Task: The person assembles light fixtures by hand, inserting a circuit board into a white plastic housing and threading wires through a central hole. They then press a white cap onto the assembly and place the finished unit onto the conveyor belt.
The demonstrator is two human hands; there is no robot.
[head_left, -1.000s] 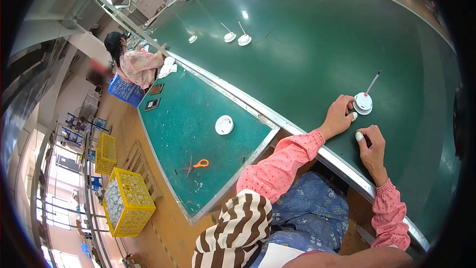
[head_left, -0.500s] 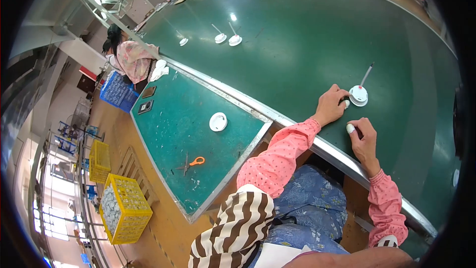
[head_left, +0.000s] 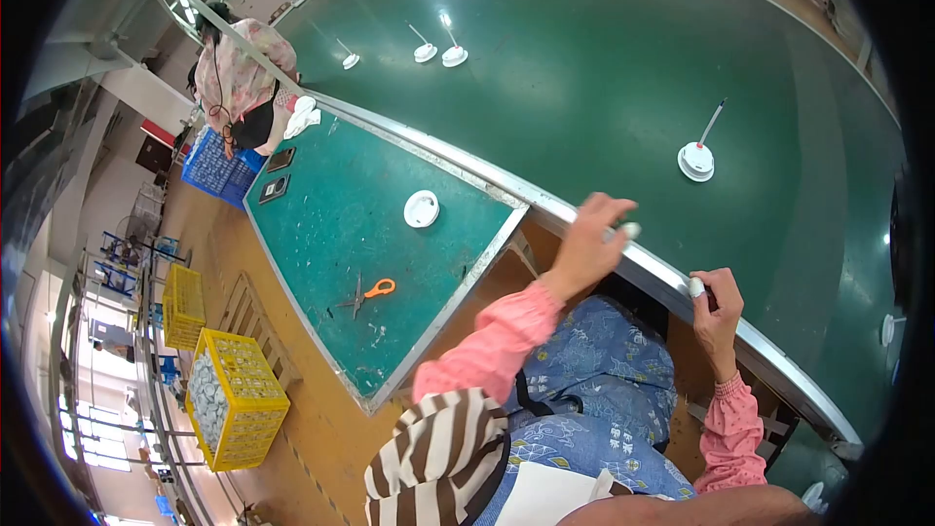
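My left hand (head_left: pixel 591 242) hovers over the metal edge of the green surface, fingers spread and nothing in them; a white covering is on one fingertip. Near that edge, my right hand (head_left: pixel 718 321) has its fingers curled in, and the thumb also wears a white covering. Whatever its palm may hold is hidden. Beyond both hands, apart from them, a round white disc-shaped part (head_left: pixel 695 163) sits on the green belt-like surface (head_left: pixel 584 68). From its red collar a thin pen-like rod sticks up at a tilt.
Similar rodded white parts (head_left: pixel 455 56) stand farther off. On the side table (head_left: pixel 331 175) lie a white ring-shaped part (head_left: pixel 422 208), orange-handled scissors (head_left: pixel 375 290) and a dark phone-like object (head_left: pixel 275 188). A yellow crate (head_left: pixel 234 399) stands on the floor. A person (head_left: pixel 243 68) is at far left.
My left hand has drawn back from the nearest white part and spread its fingers. My right hand has moved back slightly toward the edge, still curled. The camera view has shifted.
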